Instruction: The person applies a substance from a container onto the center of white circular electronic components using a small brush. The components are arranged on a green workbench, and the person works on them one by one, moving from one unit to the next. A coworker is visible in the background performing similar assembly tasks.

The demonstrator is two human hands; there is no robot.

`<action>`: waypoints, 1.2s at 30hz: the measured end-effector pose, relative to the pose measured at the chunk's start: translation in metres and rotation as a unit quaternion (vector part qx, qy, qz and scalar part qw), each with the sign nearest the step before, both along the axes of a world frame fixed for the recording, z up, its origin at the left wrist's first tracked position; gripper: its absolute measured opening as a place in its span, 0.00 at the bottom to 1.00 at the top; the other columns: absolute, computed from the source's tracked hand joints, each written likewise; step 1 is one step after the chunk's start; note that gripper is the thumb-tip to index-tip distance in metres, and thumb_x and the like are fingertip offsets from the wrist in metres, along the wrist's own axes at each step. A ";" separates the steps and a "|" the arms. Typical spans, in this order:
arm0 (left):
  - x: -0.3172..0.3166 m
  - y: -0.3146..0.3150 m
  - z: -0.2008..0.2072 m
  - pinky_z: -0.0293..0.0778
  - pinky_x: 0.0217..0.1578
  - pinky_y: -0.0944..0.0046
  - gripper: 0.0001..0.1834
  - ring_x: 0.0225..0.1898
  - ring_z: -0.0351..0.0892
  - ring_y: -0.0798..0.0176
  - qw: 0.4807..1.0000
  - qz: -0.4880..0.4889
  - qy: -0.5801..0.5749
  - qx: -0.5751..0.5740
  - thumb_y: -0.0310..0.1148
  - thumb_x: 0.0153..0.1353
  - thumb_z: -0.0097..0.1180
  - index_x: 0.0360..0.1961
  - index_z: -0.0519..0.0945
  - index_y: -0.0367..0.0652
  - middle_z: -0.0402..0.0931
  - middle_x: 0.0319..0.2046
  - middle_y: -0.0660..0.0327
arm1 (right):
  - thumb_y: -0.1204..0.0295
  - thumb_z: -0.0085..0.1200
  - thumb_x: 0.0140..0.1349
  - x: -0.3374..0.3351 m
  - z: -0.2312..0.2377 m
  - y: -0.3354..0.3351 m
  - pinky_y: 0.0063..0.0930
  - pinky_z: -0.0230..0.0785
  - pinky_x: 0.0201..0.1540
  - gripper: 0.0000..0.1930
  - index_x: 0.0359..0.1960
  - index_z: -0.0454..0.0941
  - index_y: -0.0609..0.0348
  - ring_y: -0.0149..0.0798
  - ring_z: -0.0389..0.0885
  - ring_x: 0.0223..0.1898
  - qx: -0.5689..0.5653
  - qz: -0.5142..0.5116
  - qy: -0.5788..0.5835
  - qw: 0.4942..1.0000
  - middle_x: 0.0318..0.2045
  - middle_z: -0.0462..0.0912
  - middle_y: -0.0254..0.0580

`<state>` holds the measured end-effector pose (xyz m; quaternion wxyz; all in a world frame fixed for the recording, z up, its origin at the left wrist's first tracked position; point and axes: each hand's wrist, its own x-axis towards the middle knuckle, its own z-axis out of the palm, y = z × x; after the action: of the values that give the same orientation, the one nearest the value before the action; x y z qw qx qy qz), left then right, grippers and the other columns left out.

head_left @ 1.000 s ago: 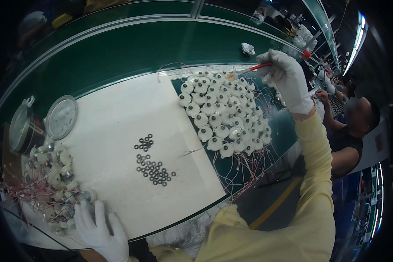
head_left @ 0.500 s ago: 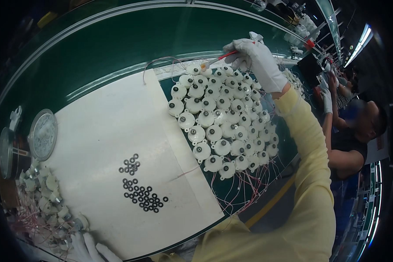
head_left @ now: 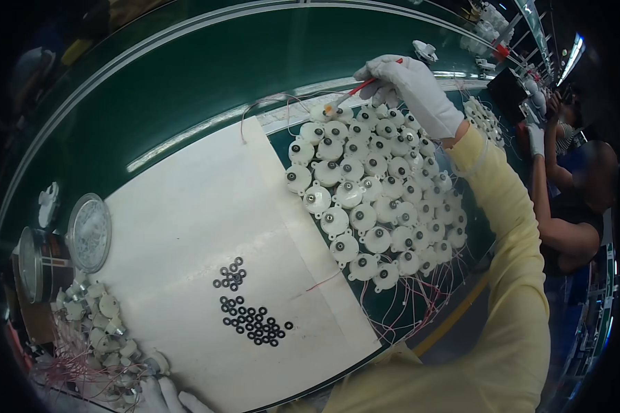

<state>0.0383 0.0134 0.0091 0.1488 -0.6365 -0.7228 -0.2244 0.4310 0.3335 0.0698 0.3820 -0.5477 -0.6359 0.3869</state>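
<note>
My white-gloved right hand [head_left: 410, 93] is closed around a small brush [head_left: 358, 88] with a red handle. The brush's tip rests at the centre of a white round motor [head_left: 317, 113] in the far row. Below it lies a dense group of similar white motors [head_left: 375, 165], each with a dark centre. At the lower left edge my gloved left hand [head_left: 169, 396] shows only its stretched, slightly parted fingers, beside a heap of white wired parts [head_left: 107, 323]. Nothing shows in those fingers. Several small black rings [head_left: 255, 322] lie loose on the white sheet [head_left: 186, 206].
A tin [head_left: 45, 265] stands at the left with a round lid [head_left: 89, 234] beside it. Pink and white wires [head_left: 420, 310] trail off the motors' near side. A white part [head_left: 424, 51] lies beyond my right hand. Another person [head_left: 572, 199] works at the right.
The view has shifted, so the bench appears further right. My right hand still holds the brush at the far row of motors. My left hand stays by the heap.
</note>
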 end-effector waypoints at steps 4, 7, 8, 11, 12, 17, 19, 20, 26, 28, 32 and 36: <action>0.001 0.000 -0.002 0.69 0.53 0.45 0.12 0.49 0.75 0.38 1.000 -0.003 -0.001 0.004 0.24 0.58 0.53 0.42 0.80 0.30 0.76 0.46 0.40 | 0.65 0.46 0.65 -0.002 -0.004 0.002 0.17 0.68 0.27 0.15 0.38 0.81 0.66 0.26 0.79 0.24 0.004 0.002 0.004 1.000 0.33 0.84 0.42; 0.002 0.000 -0.003 0.69 0.53 0.45 0.12 0.49 0.75 0.38 1.000 -0.008 -0.006 0.009 0.24 0.58 0.53 0.42 0.80 0.31 0.76 0.47 0.40 | 0.64 0.47 0.65 -0.003 -0.002 0.003 0.16 0.68 0.27 0.16 0.38 0.81 0.65 0.26 0.79 0.24 -0.010 0.002 -0.020 1.000 0.32 0.84 0.41; 0.001 -0.001 -0.005 0.69 0.53 0.45 0.12 0.50 0.74 0.38 1.000 -0.011 -0.006 0.007 0.24 0.58 0.53 0.42 0.80 0.31 0.76 0.47 0.40 | 0.64 0.47 0.65 -0.002 -0.002 0.002 0.16 0.68 0.27 0.16 0.38 0.81 0.65 0.25 0.79 0.24 -0.010 -0.002 -0.025 1.000 0.31 0.84 0.41; -0.003 -0.003 -0.006 0.69 0.52 0.44 0.13 0.50 0.74 0.37 1.000 -0.019 0.000 0.005 0.24 0.58 0.53 0.44 0.80 0.31 0.76 0.47 0.40 | 0.63 0.47 0.66 -0.003 -0.002 0.000 0.16 0.68 0.26 0.16 0.38 0.81 0.65 0.25 0.79 0.24 -0.008 -0.008 -0.017 1.000 0.31 0.84 0.41; -0.002 -0.002 -0.006 0.69 0.52 0.44 0.13 0.50 0.74 0.37 1.000 -0.024 0.003 0.006 0.23 0.58 0.53 0.44 0.80 0.31 0.75 0.47 0.40 | 0.63 0.48 0.66 -0.003 -0.002 0.000 0.15 0.68 0.26 0.16 0.38 0.81 0.65 0.25 0.79 0.23 -0.007 -0.010 -0.012 1.000 0.31 0.84 0.41; -0.003 0.000 -0.007 0.69 0.52 0.44 0.14 0.50 0.73 0.37 0.999 -0.043 -0.016 0.022 0.23 0.59 0.52 0.46 0.79 0.31 0.75 0.48 0.39 | 0.65 0.48 0.65 -0.004 -0.004 0.001 0.15 0.68 0.26 0.15 0.38 0.81 0.65 0.26 0.79 0.24 -0.010 -0.002 -0.004 1.000 0.32 0.84 0.41; -0.004 -0.002 -0.008 0.68 0.52 0.43 0.13 0.50 0.73 0.36 0.999 -0.043 -0.021 0.021 0.23 0.59 0.52 0.46 0.79 0.32 0.74 0.48 0.39 | 0.66 0.48 0.65 -0.005 -0.006 0.003 0.15 0.68 0.26 0.14 0.38 0.81 0.66 0.26 0.79 0.24 -0.011 0.000 -0.001 1.000 0.32 0.84 0.41; -0.003 -0.003 -0.007 0.68 0.53 0.44 0.13 0.50 0.73 0.36 0.999 -0.035 -0.017 0.013 0.23 0.59 0.52 0.46 0.78 0.32 0.74 0.48 0.39 | 0.66 0.49 0.65 -0.005 -0.007 0.004 0.15 0.68 0.26 0.14 0.38 0.81 0.66 0.26 0.79 0.24 -0.009 0.001 0.000 1.000 0.32 0.84 0.41; 0.000 -0.003 -0.005 0.69 0.53 0.44 0.13 0.51 0.72 0.36 1.000 -0.016 -0.020 -0.005 0.24 0.61 0.51 0.46 0.78 0.32 0.74 0.49 0.38 | 0.66 0.48 0.65 -0.002 -0.007 0.002 0.16 0.69 0.27 0.14 0.37 0.81 0.66 0.26 0.79 0.24 -0.005 -0.008 -0.007 1.000 0.32 0.84 0.42; 0.000 -0.003 -0.006 0.69 0.52 0.44 0.13 0.51 0.72 0.36 0.999 -0.019 -0.032 0.002 0.25 0.61 0.51 0.46 0.78 0.32 0.74 0.48 0.38 | 0.65 0.48 0.65 -0.001 -0.007 0.003 0.16 0.69 0.27 0.15 0.38 0.81 0.66 0.26 0.79 0.24 -0.005 -0.010 -0.012 1.000 0.32 0.84 0.42; 0.002 -0.002 -0.004 0.68 0.53 0.44 0.13 0.51 0.72 0.36 1.000 -0.004 -0.018 -0.019 0.25 0.61 0.51 0.45 0.78 0.32 0.74 0.48 0.38 | 0.65 0.48 0.65 0.001 -0.010 0.002 0.16 0.69 0.28 0.15 0.38 0.81 0.66 0.26 0.78 0.23 0.000 -0.015 -0.003 1.000 0.32 0.85 0.42; 0.002 -0.003 -0.004 0.68 0.53 0.44 0.13 0.52 0.72 0.37 0.999 0.006 -0.017 -0.031 0.26 0.61 0.51 0.45 0.78 0.32 0.74 0.48 0.38 | 0.64 0.48 0.65 0.002 -0.010 0.003 0.15 0.69 0.27 0.15 0.38 0.81 0.65 0.25 0.78 0.24 -0.017 -0.016 -0.013 1.000 0.32 0.85 0.41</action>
<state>0.0401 0.0102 0.0053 0.1184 -0.6327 -0.7354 -0.2118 0.4335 0.3368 0.0602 0.3707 -0.5690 -0.6254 0.3842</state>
